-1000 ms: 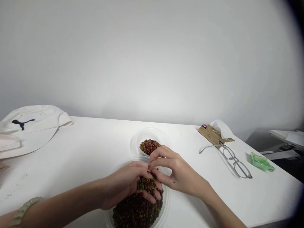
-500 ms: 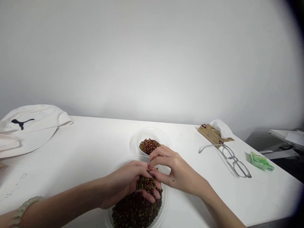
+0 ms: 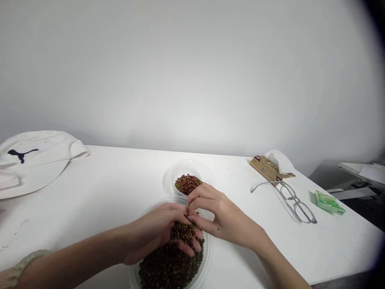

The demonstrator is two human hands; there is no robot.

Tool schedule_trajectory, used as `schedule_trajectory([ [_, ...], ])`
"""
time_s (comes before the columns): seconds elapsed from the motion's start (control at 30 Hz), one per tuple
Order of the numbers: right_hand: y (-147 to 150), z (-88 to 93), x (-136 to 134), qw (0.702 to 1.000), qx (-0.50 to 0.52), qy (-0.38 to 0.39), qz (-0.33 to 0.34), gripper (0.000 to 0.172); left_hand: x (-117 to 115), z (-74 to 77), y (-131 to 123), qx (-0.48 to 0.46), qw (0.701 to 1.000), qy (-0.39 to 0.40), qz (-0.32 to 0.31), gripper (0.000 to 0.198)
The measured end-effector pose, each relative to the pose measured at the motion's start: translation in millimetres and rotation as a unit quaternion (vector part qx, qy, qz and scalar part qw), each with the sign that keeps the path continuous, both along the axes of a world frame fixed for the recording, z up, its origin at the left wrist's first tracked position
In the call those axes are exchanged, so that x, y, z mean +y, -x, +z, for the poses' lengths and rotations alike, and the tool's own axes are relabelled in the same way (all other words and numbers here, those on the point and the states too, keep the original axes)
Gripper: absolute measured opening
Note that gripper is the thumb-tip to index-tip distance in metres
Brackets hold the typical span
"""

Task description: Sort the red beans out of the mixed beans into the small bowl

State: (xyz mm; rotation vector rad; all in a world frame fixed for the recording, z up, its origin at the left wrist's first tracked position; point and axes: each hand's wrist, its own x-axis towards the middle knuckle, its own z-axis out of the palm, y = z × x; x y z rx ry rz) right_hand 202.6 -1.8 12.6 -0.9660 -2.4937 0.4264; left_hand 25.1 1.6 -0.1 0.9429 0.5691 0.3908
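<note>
Over a large clear bowl (image 3: 207,263) of small red and green beans (image 3: 168,269), my left hand (image 3: 162,228) is cupped, its palm turned to the right. Beans (image 3: 183,232) lie in its curled fingers, and the lower fingertips poke out among them. My right hand (image 3: 215,210) meets it from the right. Its thumb and index finger are pinched together at the left hand's thumb and index tips; whatever is between them is too small to make out. Just behind, a smaller white bowl (image 3: 207,173) holds more red and green beans (image 3: 188,184).
A white cap (image 3: 45,150) with a dark cat logo lies at the left. To the right are a brown tissue pack (image 3: 264,168) with a white tissue, grey-framed glasses (image 3: 296,202) and a green plastic packet (image 3: 329,203). A wall (image 3: 192,80) stands behind the white table (image 3: 114,180).
The whole view has shifted slightly, so things sit a little further left and higher. Both hands keep nearly the same pose, fingertips still together over the large bowl.
</note>
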Motion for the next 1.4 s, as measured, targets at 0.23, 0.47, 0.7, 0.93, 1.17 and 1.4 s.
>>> schedule_trajectory([
  [0.23,-0.6,-1.1,-0.1,1.0,-0.003,0.006,-0.001,0.006,-1.7,3.4,0.1,0.004,1.0,0.003,0.002,0.02],
  [0.47,-1.4,-0.3,-0.7,1.0,-0.005,0.005,-0.002,0.005,-0.8,0.9,0.2,0.004,1.0,0.006,0.004,0.021],
  [0.7,-1.0,-1.1,-0.6,1.0,-0.008,0.004,-0.002,0.006,-1.1,0.8,-0.1,0.005,1.0,0.007,0.005,0.02],
  [0.93,-1.4,0.1,-1.1,1.0,-0.012,0.004,0.002,0.006,-1.5,2.5,0.1,0.008,1.0,0.008,0.005,0.02],
  [1.17,-1.1,3.3,-1.9,1.0,-0.017,0.003,0.003,0.005,-0.4,2.5,-0.2,0.011,1.0,0.008,0.007,0.019],
  [1.4,-1.7,4.5,-2.9,1.0,-0.023,0.003,0.001,0.005,-1.2,2.1,-0.2,0.013,1.0,0.002,0.003,0.019],
])
